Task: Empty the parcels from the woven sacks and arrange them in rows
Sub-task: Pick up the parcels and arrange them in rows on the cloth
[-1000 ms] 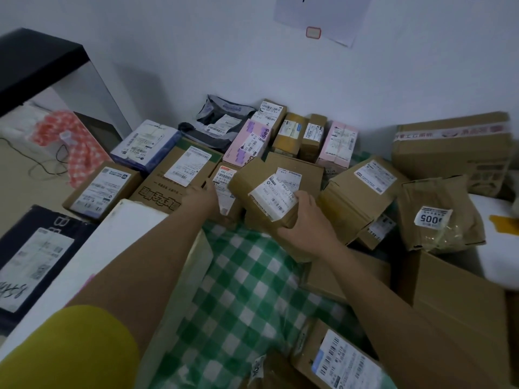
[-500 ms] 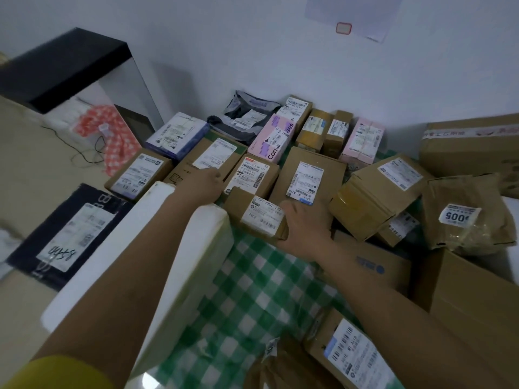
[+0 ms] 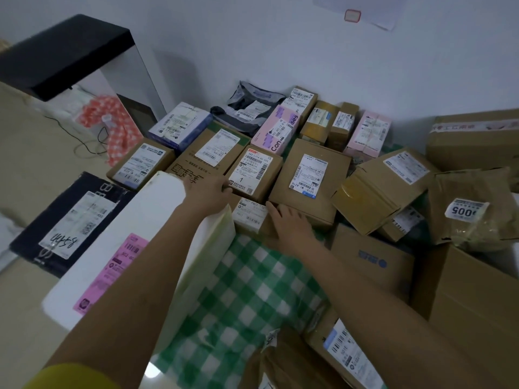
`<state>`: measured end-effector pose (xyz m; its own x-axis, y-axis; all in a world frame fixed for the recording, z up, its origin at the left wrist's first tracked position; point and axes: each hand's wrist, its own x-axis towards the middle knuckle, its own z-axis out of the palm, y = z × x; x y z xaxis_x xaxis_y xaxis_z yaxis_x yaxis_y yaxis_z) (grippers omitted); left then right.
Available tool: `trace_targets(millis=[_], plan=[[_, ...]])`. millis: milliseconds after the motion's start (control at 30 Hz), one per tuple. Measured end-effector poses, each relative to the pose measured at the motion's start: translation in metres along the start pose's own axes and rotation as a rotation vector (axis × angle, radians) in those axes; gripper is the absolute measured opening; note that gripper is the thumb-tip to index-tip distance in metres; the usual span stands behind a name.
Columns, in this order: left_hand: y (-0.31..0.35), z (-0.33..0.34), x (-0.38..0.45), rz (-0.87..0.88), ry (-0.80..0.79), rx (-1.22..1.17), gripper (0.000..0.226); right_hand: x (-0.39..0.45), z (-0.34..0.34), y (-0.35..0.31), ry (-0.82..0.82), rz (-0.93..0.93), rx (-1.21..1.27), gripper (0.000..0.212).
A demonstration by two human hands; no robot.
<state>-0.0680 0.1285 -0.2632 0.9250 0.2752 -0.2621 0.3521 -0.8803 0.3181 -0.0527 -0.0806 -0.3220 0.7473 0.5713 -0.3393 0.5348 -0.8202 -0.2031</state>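
Parcels lie on the floor (image 3: 33,153) against the white wall (image 3: 252,37), partly on a green checked sack (image 3: 252,282) spread in the near middle.

The left hand (image 3: 209,192) rests on the near edge of a brown box (image 3: 254,175) marked "1" on its label, where that box meets a wide carton (image 3: 202,155) to its left; the fingers curl over the edge, though how firmly they grip cannot be told. The left forearm crosses a long white parcel (image 3: 118,248) with a pink label.

The right hand (image 3: 292,223) lies flat, fingers straight and close together, on the right end of a small box (image 3: 250,214) with a white label, just near of the "1" box. Its fingertips touch the near edge of a flat brown box (image 3: 309,178) to the right.

Far behind these, a row runs along the wall: a blue-white box (image 3: 179,124), a grey bag (image 3: 250,108), a pink box (image 3: 278,130), two small brown boxes and a second pink box (image 3: 368,133).

To the right, unsorted parcels are piled: a tilted brown box (image 3: 384,186), a brown paper bag (image 3: 474,209) labelled "005", and larger cartons. A black flat parcel (image 3: 67,220) lies at the left, and another labelled box (image 3: 345,352) sits at the near edge.
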Motion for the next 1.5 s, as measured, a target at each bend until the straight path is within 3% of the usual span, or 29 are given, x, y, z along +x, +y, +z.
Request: trace_targets(millis=[167,433,567,667,800,933,1033,1167,1267,1367,1500], plan=[[0.0,0.003,-0.001,-0.001,0.03,-0.043,0.023,-0.014,-0.001,0.02,-0.099,0.075,-0.038,0.097],[0.004,0.0,-0.01,0.036,0.141,-0.109,0.027,-0.03,-0.01,0.011,0.016,0.035,0.154,0.087],[0.022,-0.001,-0.038,0.188,0.286,-0.072,0.024,-0.072,-0.019,0.004,0.156,-0.089,0.29,0.062],[0.037,0.015,-0.079,0.388,0.326,-0.091,0.022,-0.116,-0.016,0.001,0.171,-0.135,0.349,0.045],[0.039,0.051,-0.134,0.503,0.176,-0.216,0.023,-0.171,0.001,-0.01,0.013,-0.114,0.325,0.044],[0.023,0.096,-0.185,0.339,-0.195,-0.279,0.028,-0.211,0.034,-0.014,-0.085,-0.134,0.325,0.039],[0.013,0.117,-0.214,0.232,-0.412,-0.306,0.04,-0.224,0.046,-0.014,-0.064,-0.101,0.328,0.037],[0.014,0.136,-0.251,0.356,-0.398,-0.322,0.047,-0.24,0.062,-0.015,0.035,-0.062,0.387,0.031],[0.017,0.147,-0.271,0.462,-0.41,-0.286,0.07,-0.252,0.073,-0.008,0.16,-0.058,0.387,0.023],[0.021,0.152,-0.284,0.57,-0.462,-0.061,0.093,-0.257,0.077,0.003,0.3,-0.03,0.373,0.017],[0.02,0.17,-0.294,0.819,-0.259,0.338,0.114,-0.258,0.081,0.02,0.422,0.048,0.329,0.029]])
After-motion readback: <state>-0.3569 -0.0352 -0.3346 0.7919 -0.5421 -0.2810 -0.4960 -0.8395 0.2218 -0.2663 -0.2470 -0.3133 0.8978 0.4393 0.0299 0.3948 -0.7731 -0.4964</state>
